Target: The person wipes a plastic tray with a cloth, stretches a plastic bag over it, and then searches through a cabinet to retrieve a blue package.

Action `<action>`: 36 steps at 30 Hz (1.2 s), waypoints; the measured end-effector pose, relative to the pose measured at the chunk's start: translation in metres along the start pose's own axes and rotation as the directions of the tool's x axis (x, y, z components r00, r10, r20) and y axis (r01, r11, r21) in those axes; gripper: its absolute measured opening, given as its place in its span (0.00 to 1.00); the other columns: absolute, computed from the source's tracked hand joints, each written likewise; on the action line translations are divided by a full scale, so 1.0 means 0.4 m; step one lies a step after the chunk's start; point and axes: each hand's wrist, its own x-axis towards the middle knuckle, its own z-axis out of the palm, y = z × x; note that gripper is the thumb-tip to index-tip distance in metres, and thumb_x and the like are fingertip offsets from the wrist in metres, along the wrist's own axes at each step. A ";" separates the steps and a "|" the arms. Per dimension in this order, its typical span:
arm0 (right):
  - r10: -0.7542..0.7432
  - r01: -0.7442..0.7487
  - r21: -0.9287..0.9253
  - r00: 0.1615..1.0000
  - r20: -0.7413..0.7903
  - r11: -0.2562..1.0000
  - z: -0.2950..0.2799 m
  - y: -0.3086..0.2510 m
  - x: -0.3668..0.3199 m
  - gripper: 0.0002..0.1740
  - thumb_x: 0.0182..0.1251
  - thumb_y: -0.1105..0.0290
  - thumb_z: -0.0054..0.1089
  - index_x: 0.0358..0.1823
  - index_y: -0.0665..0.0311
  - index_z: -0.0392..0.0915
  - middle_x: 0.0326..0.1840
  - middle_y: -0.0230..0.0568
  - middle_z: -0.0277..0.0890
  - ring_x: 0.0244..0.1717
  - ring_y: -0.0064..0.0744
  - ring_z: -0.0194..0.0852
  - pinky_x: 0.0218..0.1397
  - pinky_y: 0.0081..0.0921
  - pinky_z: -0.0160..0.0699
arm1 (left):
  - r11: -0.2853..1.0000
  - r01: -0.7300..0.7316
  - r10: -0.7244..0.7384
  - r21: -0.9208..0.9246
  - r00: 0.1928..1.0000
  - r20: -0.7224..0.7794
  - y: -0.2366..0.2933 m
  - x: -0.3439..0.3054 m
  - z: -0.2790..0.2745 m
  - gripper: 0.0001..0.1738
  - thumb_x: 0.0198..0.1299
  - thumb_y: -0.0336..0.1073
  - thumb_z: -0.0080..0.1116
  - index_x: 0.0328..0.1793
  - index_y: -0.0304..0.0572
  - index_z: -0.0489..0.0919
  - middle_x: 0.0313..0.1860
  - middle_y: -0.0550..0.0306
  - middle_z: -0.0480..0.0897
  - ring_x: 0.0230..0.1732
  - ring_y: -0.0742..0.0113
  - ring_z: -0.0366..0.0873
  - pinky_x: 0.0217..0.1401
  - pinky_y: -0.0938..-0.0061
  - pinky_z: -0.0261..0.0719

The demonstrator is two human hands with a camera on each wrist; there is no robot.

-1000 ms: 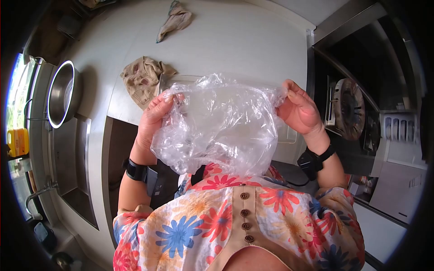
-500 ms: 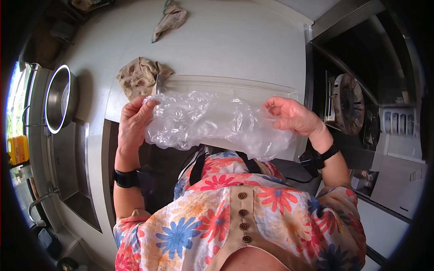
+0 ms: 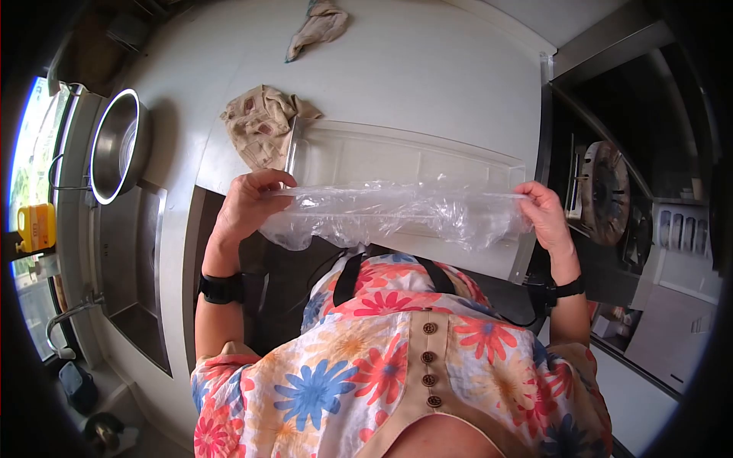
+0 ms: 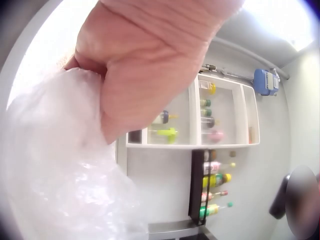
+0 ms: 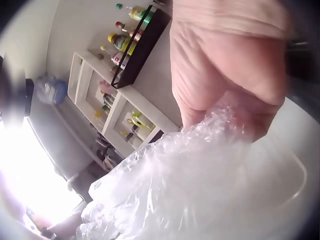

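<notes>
A crinkled clear plastic bag point(image 3: 397, 210) stretches sideways between both hands, its upper edge pulled nearly straight. My left hand point(image 3: 248, 206) pinches its left end between thumb and fingers. At the opposite end my right hand point(image 3: 546, 217) pinches the edge in the same way. Beneath the bag on the counter lies a shallow clear tray point(image 3: 405, 141), partly covered by the plastic. In the left wrist view the bag hangs below the curled left hand point(image 4: 145, 65). The right wrist view has the plastic bunched at the right hand's fingertips point(image 5: 255, 122).
Two cloths lie on the counter point(image 3: 427, 76): a patterned brown cloth point(image 3: 259, 126) at the tray's left corner and a smaller cloth point(image 3: 317, 29) farther back. A steel basin point(image 3: 121, 145) leans by the sink point(image 3: 134, 275) on the left. A gas burner point(image 3: 603, 191) is at the right.
The bag has gone from billowed out to a narrow, taut strip. Both hands have come down and spread wider, uncovering more of the tray. The right hand now pinches the bag's far right end.
</notes>
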 end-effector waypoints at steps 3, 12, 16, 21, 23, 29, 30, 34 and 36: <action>-0.103 0.210 0.308 0.939 -0.328 0.928 0.024 0.012 0.004 0.09 0.66 0.75 0.52 0.47 0.66 0.73 0.34 0.29 0.74 0.34 0.15 0.72 0.36 0.14 0.73 | 0.988 -0.140 0.147 0.063 0.980 -0.132 -0.001 -0.022 0.008 0.17 0.40 0.25 0.65 0.41 0.42 0.81 0.31 0.59 0.77 0.31 0.73 0.75 0.36 0.78 0.73; 0.124 0.036 0.335 0.887 -0.445 0.942 -0.043 -0.009 -0.029 0.17 0.67 0.56 0.54 0.51 0.58 0.73 0.38 0.31 0.77 0.36 0.25 0.76 0.40 0.31 0.80 | 0.892 -0.046 0.285 0.450 0.830 -0.479 0.048 -0.099 0.047 0.21 0.43 0.24 0.59 0.48 0.43 0.79 0.36 0.52 0.77 0.38 0.56 0.79 0.41 0.70 0.76; 0.151 0.138 0.618 0.908 -0.391 0.774 -0.026 -0.024 -0.024 0.17 0.68 0.56 0.53 0.49 0.59 0.74 0.40 0.32 0.78 0.37 0.25 0.77 0.39 0.28 0.80 | 0.884 -0.123 0.353 0.451 0.808 -0.471 0.031 -0.102 0.076 0.24 0.42 0.20 0.50 0.49 0.43 0.77 0.33 0.51 0.74 0.35 0.52 0.76 0.38 0.67 0.74; 0.050 0.181 0.851 0.971 -0.235 0.493 -0.007 -0.044 -0.038 0.19 0.72 0.55 0.42 0.52 0.60 0.72 0.49 0.34 0.76 0.52 0.32 0.73 0.55 0.31 0.72 | 0.839 -0.176 0.419 0.515 0.812 -0.405 0.004 -0.098 0.095 0.29 0.37 0.17 0.45 0.50 0.43 0.76 0.34 0.49 0.74 0.35 0.48 0.75 0.38 0.65 0.74; 0.114 0.154 0.872 0.966 -0.231 0.464 0.012 -0.081 -0.050 0.19 0.72 0.53 0.42 0.49 0.58 0.74 0.45 0.32 0.78 0.47 0.30 0.75 0.50 0.31 0.74 | 0.839 -0.190 0.426 0.510 0.813 -0.398 -0.007 -0.099 0.086 0.29 0.37 0.17 0.44 0.50 0.42 0.76 0.34 0.48 0.74 0.36 0.47 0.75 0.40 0.65 0.74; 0.262 0.028 0.867 0.948 -0.181 0.497 -0.007 -0.013 -0.098 0.13 0.68 0.58 0.52 0.39 0.60 0.76 0.26 0.24 0.73 0.20 0.13 0.66 0.21 0.11 0.63 | 0.888 -0.075 -0.053 -0.453 0.963 -0.264 -0.121 -0.105 0.033 0.21 0.49 0.17 0.45 0.50 0.31 0.77 0.37 0.55 0.82 0.35 0.67 0.80 0.40 0.77 0.76; 0.226 -0.064 0.702 0.964 -0.140 0.709 -0.019 0.019 -0.110 0.09 0.66 0.63 0.54 0.37 0.60 0.76 0.25 0.22 0.71 0.20 0.12 0.64 0.21 0.11 0.62 | 0.824 0.011 -0.161 -0.566 0.963 -0.215 -0.121 -0.106 0.021 0.21 0.49 0.15 0.45 0.50 0.29 0.76 0.37 0.56 0.81 0.33 0.70 0.80 0.39 0.80 0.78; 0.222 -0.182 0.380 0.973 -0.062 0.907 -0.098 0.137 -0.106 0.03 0.62 0.72 0.59 0.35 0.61 0.74 0.22 0.19 0.65 0.19 0.09 0.57 0.20 0.10 0.54 | 0.720 0.023 -0.219 -0.693 0.956 -0.195 -0.143 -0.071 -0.017 0.24 0.44 0.14 0.47 0.52 0.31 0.75 0.37 0.51 0.81 0.34 0.67 0.81 0.39 0.77 0.80; 0.206 -0.162 0.355 0.974 -0.090 0.921 -0.112 0.143 -0.088 0.04 0.62 0.71 0.59 0.37 0.61 0.74 0.22 0.20 0.64 0.18 0.09 0.54 0.18 0.10 0.50 | 0.728 0.021 -0.209 -0.685 0.959 -0.193 -0.127 -0.042 -0.010 0.24 0.44 0.14 0.47 0.52 0.31 0.75 0.37 0.51 0.81 0.34 0.67 0.81 0.39 0.77 0.80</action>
